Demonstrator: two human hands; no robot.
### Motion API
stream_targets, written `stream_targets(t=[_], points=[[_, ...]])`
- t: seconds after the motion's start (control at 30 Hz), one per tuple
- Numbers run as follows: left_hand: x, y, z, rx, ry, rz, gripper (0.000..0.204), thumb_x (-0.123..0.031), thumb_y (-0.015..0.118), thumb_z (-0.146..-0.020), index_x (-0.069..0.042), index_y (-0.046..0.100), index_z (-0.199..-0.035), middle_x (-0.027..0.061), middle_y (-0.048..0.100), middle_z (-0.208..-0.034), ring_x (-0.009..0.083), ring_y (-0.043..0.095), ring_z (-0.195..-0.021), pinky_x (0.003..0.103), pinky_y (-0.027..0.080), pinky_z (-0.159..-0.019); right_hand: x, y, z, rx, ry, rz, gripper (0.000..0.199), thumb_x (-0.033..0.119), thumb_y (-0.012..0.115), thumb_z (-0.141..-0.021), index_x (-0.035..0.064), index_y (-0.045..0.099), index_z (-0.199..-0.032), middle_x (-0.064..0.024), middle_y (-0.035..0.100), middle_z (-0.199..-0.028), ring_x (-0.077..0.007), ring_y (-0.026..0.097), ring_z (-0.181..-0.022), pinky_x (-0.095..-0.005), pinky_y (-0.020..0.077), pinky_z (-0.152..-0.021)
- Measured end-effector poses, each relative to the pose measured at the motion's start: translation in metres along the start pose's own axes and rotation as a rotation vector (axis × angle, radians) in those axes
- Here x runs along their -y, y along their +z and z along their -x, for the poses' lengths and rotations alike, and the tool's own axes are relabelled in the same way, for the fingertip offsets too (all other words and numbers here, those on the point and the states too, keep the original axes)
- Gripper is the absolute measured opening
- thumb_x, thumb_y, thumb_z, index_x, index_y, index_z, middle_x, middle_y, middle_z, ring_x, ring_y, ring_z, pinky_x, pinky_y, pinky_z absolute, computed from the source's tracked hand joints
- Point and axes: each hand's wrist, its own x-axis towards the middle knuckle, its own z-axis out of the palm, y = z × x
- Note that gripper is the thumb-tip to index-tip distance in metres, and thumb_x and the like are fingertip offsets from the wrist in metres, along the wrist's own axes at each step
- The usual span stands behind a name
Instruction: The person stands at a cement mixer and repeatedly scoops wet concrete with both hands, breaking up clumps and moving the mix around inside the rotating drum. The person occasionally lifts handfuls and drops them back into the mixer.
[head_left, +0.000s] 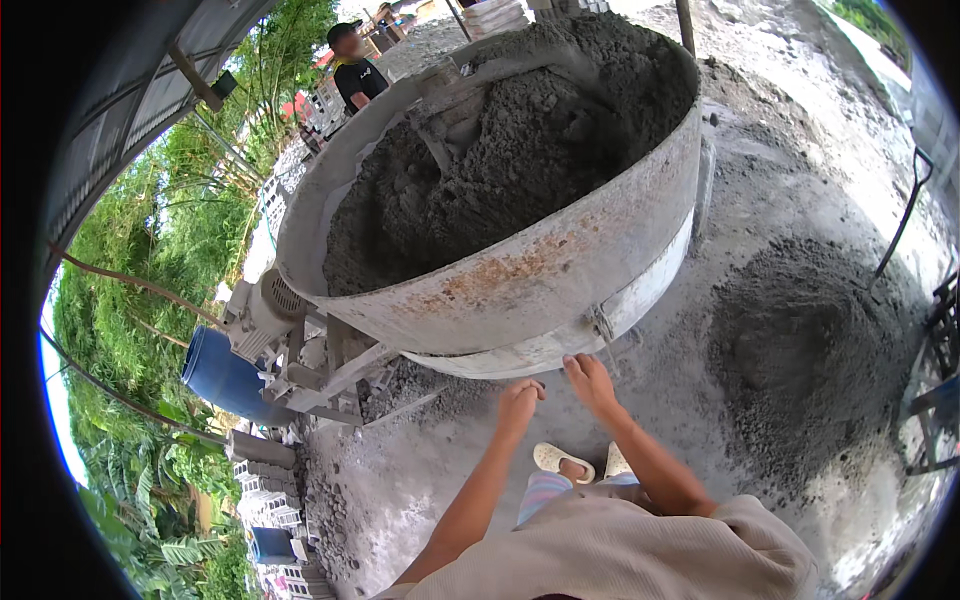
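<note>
A large round mixer drum [500, 275], pale grey with rust stains, stands in front of me. Grey wet-looking mortar or concrete mix [520, 150] fills much of it, and a mixing arm [445, 115] pokes out of the mix. My left hand [519, 402] is curled closed just below the drum's near lower edge. Beside it, to the right, my right hand [590, 383] is also curled, near a small latch-like fitting [602, 325] on the drum's side. What either hand holds, if anything, is too small or hidden to tell.
An electric motor [275, 305] and metal frame support the drum's left side, by a blue barrel [225, 375]. To the right lies a hollowed grey heap [800, 340] with a shovel handle [905, 215]. A person [357, 75] stands behind the drum. Concrete blocks [268, 490] line the left.
</note>
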Motion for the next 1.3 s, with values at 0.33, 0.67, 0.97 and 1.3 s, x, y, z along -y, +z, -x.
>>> stream_targets(t=[0.33,0.67,0.97,1.3], points=[[0.006,0.032,-0.015,0.18,0.411,-0.183,0.016,-0.013,0.047,-0.066,-0.003,0.044,-0.054,0.0082,0.05,-0.057,0.0201,0.051,-0.055,0.031,0.038,-0.052,0.032,-0.057,0.006,-0.044,-0.069,-0.245,0.041,0.035,0.044,-0.091,-0.003,0.061,-0.092,-0.0158,0.059,-0.086,-0.0262,0.054,-0.087,-0.0353,0.0404,-0.078],[-0.088,0.002,-0.007,0.202,0.275,0.459,0.021,-0.013,0.042,-0.065,-0.004,0.027,-0.052,0.0079,0.037,-0.056,0.0187,0.037,-0.057,0.031,0.037,-0.061,0.043,-0.159,-0.004,-0.39,0.072,-0.552,0.055,0.05,0.047,-0.088,-0.0013,0.062,-0.098,-0.0051,0.061,-0.09,-0.0147,0.052,-0.082,-0.0302,0.04,-0.074],[-0.164,-0.199,-0.024,-0.665,0.528,-0.036,0.016,-0.009,0.047,-0.088,-0.002,0.043,-0.074,0.0037,0.046,-0.083,0.0127,0.044,-0.076,0.025,0.039,-0.081,0.127,-0.211,-0.063,-0.662,-0.158,-0.546,0.049,0.048,0.049,-0.088,0.0015,0.063,-0.094,-0.0086,0.063,-0.093,-0.0173,0.056,-0.088,-0.0331,0.0422,-0.078],[-0.131,-0.3,-0.108,-0.653,0.681,-0.258,0.012,-0.006,0.038,-0.072,-0.002,0.042,-0.062,0.0101,0.048,-0.073,0.0205,0.047,-0.076,0.036,0.034,-0.097,0.229,-0.191,-0.185,-0.659,-0.385,0.049,0.057,0.054,0.044,-0.087,0.0028,0.065,-0.099,-0.0104,0.064,-0.098,-0.0211,0.056,-0.099,-0.0381,0.0413,-0.086]])
